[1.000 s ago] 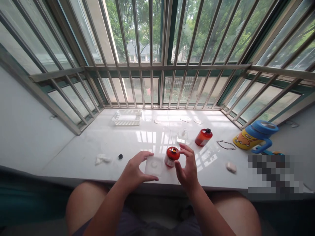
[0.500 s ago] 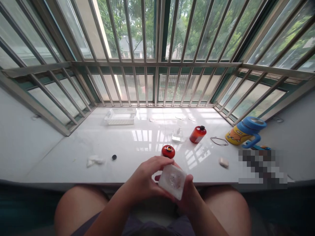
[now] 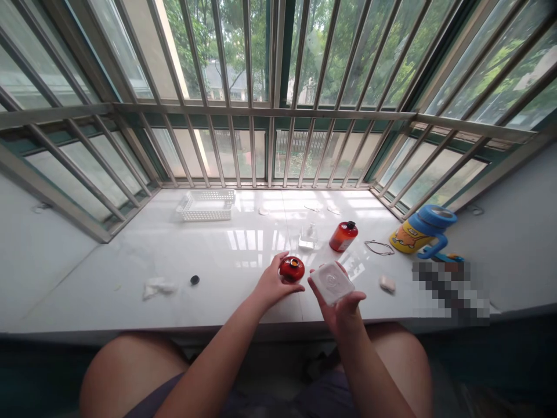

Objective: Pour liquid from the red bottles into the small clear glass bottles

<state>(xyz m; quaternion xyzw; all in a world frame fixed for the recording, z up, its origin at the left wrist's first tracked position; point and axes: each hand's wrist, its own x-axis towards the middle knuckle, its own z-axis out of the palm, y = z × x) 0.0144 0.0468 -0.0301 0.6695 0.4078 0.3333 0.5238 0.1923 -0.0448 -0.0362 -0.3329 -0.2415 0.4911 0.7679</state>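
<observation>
My left hand (image 3: 275, 283) curls round an uncapped round red bottle (image 3: 292, 270), its fingers at the far left side and its thumb in front. The bottle stands upright on the white ledge, its neck showing a dark ring and an orange opening. In my right hand (image 3: 342, 307) is a clear, square-based container (image 3: 332, 283), tilted with its flat face toward me, held above the ledge's front edge. A second red bottle (image 3: 343, 237) with a black top stands farther back. Beside it is a small clear pump bottle (image 3: 308, 237). A round black cap (image 3: 194, 280) lies to the left.
A white perforated basket (image 3: 206, 219) sits at the back left. Crumpled white tissue (image 3: 159, 288) lies at the front left. To the right are a cord loop (image 3: 379, 248), a pale small block (image 3: 387, 284) and a blue-and-yellow mug (image 3: 413, 235). Metal bars (image 3: 261, 110) line the window.
My left hand has left the clear container and gone round the red bottle. My right hand has moved right and slightly up with the container. The view has shifted a little.
</observation>
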